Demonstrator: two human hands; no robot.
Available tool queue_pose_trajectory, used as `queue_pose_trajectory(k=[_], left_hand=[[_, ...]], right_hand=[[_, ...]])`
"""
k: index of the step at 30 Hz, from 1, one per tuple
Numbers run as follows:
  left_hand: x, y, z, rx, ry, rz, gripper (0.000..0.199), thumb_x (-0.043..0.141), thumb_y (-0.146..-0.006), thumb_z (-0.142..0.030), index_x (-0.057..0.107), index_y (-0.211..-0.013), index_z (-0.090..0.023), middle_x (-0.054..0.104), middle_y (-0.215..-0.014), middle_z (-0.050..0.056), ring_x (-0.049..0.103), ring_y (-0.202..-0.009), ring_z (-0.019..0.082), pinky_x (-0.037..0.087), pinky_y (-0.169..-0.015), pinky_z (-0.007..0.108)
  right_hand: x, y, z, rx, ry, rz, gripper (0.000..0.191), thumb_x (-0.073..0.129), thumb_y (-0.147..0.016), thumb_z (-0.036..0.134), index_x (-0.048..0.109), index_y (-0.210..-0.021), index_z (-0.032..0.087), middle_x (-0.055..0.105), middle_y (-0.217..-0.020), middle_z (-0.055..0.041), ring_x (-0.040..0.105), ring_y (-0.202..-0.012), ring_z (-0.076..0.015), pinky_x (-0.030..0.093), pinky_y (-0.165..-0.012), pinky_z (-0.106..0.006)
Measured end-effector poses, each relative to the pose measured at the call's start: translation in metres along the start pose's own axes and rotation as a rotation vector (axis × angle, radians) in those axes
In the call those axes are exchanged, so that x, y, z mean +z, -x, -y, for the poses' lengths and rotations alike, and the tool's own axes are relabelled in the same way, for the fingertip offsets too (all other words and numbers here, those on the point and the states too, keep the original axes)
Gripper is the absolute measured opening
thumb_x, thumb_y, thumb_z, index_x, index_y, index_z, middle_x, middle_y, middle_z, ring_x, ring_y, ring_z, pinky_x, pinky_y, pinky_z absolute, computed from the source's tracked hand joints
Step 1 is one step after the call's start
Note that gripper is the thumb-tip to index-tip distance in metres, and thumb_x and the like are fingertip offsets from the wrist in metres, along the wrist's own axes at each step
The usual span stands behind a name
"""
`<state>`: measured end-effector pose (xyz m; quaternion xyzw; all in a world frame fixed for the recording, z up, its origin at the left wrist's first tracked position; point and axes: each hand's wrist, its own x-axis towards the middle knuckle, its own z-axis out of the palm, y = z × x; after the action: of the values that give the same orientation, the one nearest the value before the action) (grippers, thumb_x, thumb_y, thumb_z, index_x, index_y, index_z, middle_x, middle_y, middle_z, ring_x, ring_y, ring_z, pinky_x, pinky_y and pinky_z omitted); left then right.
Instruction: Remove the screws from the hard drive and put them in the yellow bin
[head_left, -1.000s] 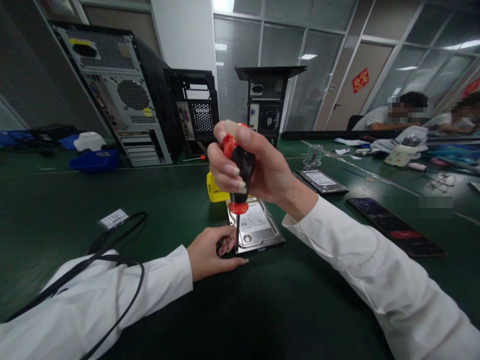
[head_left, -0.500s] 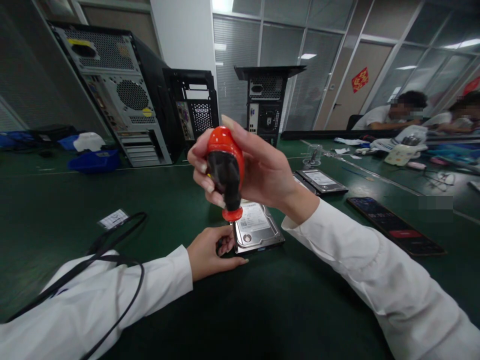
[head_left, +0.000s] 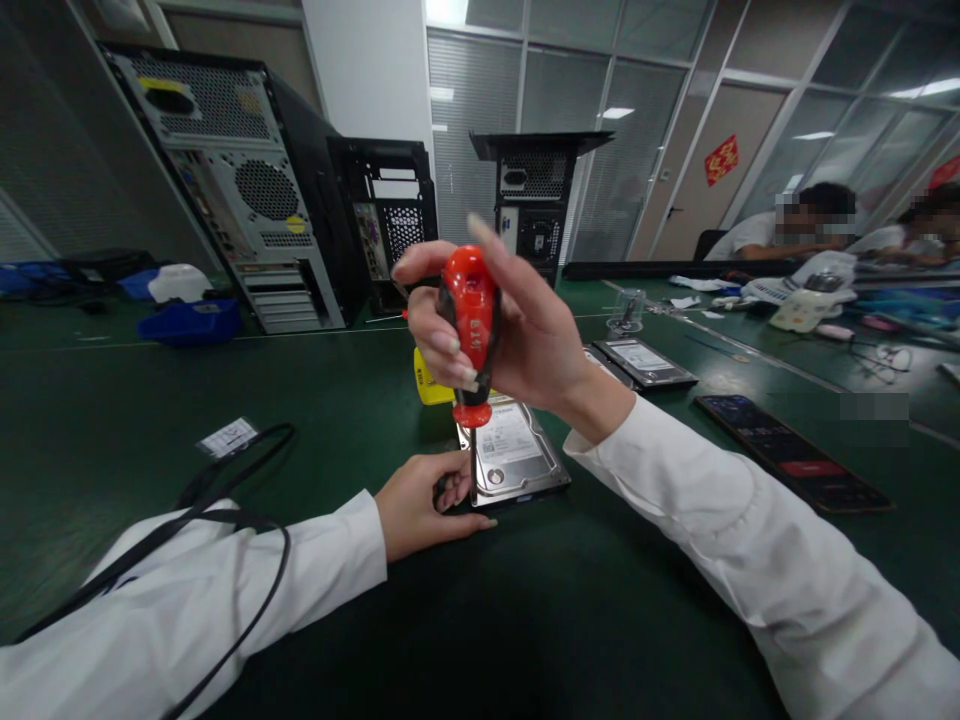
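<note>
My right hand [head_left: 525,330] grips a red and black screwdriver [head_left: 474,335] by its handle, held upright over a hard drive [head_left: 525,450]. The thin shaft points down, and its tip meets the drive's front left corner; whether it sits in a screw I cannot make out. Silver with a white label, the hard drive lies flat on the table [head_left: 600,620]. My left hand [head_left: 424,500] holds the drive at its left edge, fingers curled against the side and thumb along the front corner. Behind my right hand stands a yellow object [head_left: 431,380], partly hidden.
More hard drives [head_left: 645,362] lie right of centre, near a phone [head_left: 787,450] and a clear cup [head_left: 626,310]. Computer cases [head_left: 225,190] line the back. A black cable [head_left: 277,540] crosses my left sleeve. A blue tray [head_left: 187,322] stands at left. Other people [head_left: 795,225] sit far right.
My right hand has turned the screwdriver from a tilt toward me to upright, so its shaft now shows. The fingers have shifted on the handle. My left hand and the drive have stayed put.
</note>
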<state>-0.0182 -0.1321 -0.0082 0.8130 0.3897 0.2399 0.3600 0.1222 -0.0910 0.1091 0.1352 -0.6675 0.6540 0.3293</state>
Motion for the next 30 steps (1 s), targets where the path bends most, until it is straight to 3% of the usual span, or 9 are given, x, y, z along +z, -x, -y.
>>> queue_pose_trajectory(k=[3, 6, 10, 15, 18, 21, 24, 26, 30], left_hand=[[0.0, 0.0, -0.001, 0.003, 0.004, 0.001, 0.034, 0.072, -0.068, -0.028, 0.04, -0.063, -0.018, 0.035, -0.055, -0.009, 0.033, -0.049, 0.008, 0.027, -0.047, 0.02], [0.0, 0.0, -0.001, -0.001, 0.004, 0.007, 0.035, 0.072, -0.068, -0.028, 0.039, -0.063, -0.018, 0.035, -0.055, -0.009, 0.033, -0.05, 0.008, 0.027, -0.047, 0.02], [-0.001, 0.0, -0.001, -0.009, 0.008, 0.011, 0.036, 0.073, -0.068, -0.029, 0.04, -0.063, -0.018, 0.035, -0.055, -0.009, 0.033, -0.05, 0.008, 0.026, -0.047, 0.019], [-0.002, 0.0, -0.002, -0.017, 0.011, 0.008, 0.038, 0.075, -0.066, -0.032, 0.041, -0.063, -0.017, 0.035, -0.054, -0.009, 0.033, -0.05, 0.008, 0.026, -0.048, 0.019], [-0.002, 0.0, -0.004, -0.031, 0.01, 0.008, 0.038, 0.076, -0.066, -0.033, 0.041, -0.063, -0.017, 0.035, -0.055, -0.009, 0.033, -0.051, 0.008, 0.026, -0.048, 0.019], [-0.002, 0.0, -0.004, -0.031, 0.015, 0.009, 0.038, 0.076, -0.066, -0.032, 0.041, -0.063, -0.017, 0.036, -0.055, -0.009, 0.032, -0.051, 0.008, 0.026, -0.048, 0.019], [-0.002, 0.0, -0.004, -0.023, 0.012, 0.011, 0.038, 0.076, -0.066, -0.031, 0.041, -0.063, -0.017, 0.035, -0.054, -0.01, 0.032, -0.05, 0.008, 0.026, -0.048, 0.019], [-0.002, 0.0, -0.004, -0.02, 0.011, 0.015, 0.038, 0.076, -0.067, -0.031, 0.041, -0.063, -0.017, 0.035, -0.054, -0.01, 0.032, -0.05, 0.008, 0.026, -0.048, 0.019], [-0.002, -0.001, -0.002, -0.01, 0.016, 0.02, 0.037, 0.074, -0.068, -0.029, 0.039, -0.063, -0.018, 0.035, -0.055, -0.009, 0.033, -0.051, 0.008, 0.027, -0.048, 0.019]], right_hand=[[-0.002, -0.001, -0.002, 0.003, -0.006, -0.036, 0.045, 0.017, -0.094, 0.038, 0.055, -0.096, 0.014, 0.047, -0.066, 0.0006, 0.046, -0.054, -0.0082, 0.042, -0.053, -0.021], [-0.004, -0.002, -0.005, -0.029, -0.038, -0.027, 0.037, 0.034, -0.091, 0.043, 0.056, -0.086, 0.014, 0.05, -0.071, -0.0007, 0.051, -0.058, -0.0091, 0.045, -0.052, -0.02], [-0.003, -0.002, -0.003, -0.045, -0.065, -0.029, 0.027, 0.051, -0.083, 0.039, 0.058, -0.087, 0.013, 0.056, -0.083, -0.0018, 0.059, -0.073, -0.0121, 0.054, -0.06, -0.023], [0.001, -0.003, 0.001, -0.035, -0.056, -0.006, 0.016, 0.045, -0.085, 0.027, 0.055, -0.083, 0.013, 0.059, -0.093, -0.002, 0.062, -0.088, -0.0139, 0.055, -0.076, -0.03], [0.002, -0.001, 0.0, -0.018, -0.069, -0.017, 0.012, 0.044, -0.087, 0.024, 0.048, -0.081, 0.015, 0.059, -0.084, 0.0004, 0.062, -0.067, -0.0083, 0.053, -0.057, -0.02], [0.002, 0.0, -0.001, 0.006, -0.073, -0.023, 0.015, 0.045, -0.09, 0.026, 0.04, -0.078, 0.018, 0.049, -0.061, 0.0067, 0.044, -0.039, -0.0019, 0.034, -0.036, -0.011], [0.002, 0.0, -0.001, -0.016, -0.063, 0.013, 0.019, 0.047, -0.089, 0.037, 0.045, -0.089, 0.018, 0.042, -0.055, 0.008, 0.038, -0.038, -0.0021, 0.032, -0.036, -0.011], [0.003, 0.0, 0.001, -0.022, -0.042, 0.021, 0.036, 0.035, -0.09, 0.047, 0.048, -0.102, 0.016, 0.043, -0.057, 0.006, 0.04, -0.041, -0.0039, 0.036, -0.039, -0.014], [0.007, -0.002, 0.004, 0.048, 0.022, -0.026, 0.05, 0.007, -0.095, 0.038, 0.046, -0.118, 0.016, 0.044, -0.063, 0.0026, 0.045, -0.049, -0.0073, 0.041, -0.048, -0.019]])
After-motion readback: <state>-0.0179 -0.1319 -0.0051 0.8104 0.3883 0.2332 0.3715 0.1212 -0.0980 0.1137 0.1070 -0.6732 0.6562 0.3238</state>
